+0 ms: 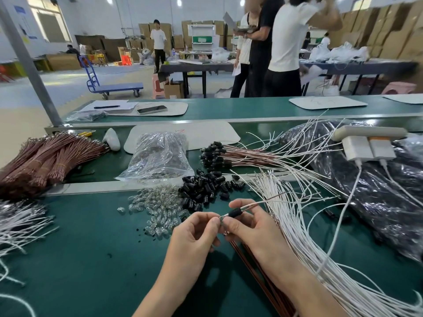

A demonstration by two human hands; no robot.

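Seating of terminal, lower centre: right hand [251,229] pinches black cap [235,212] on wire [254,204], left hand [194,234] pinches metal tip [222,217]; best pulled straight along the cap's axis

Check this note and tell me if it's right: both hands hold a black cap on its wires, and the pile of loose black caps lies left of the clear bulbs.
One slip: in the head view the pile of loose black caps lies right of the clear bulbs, not left. The rest stands: the left hand and right hand both hold the black cap on its wires.
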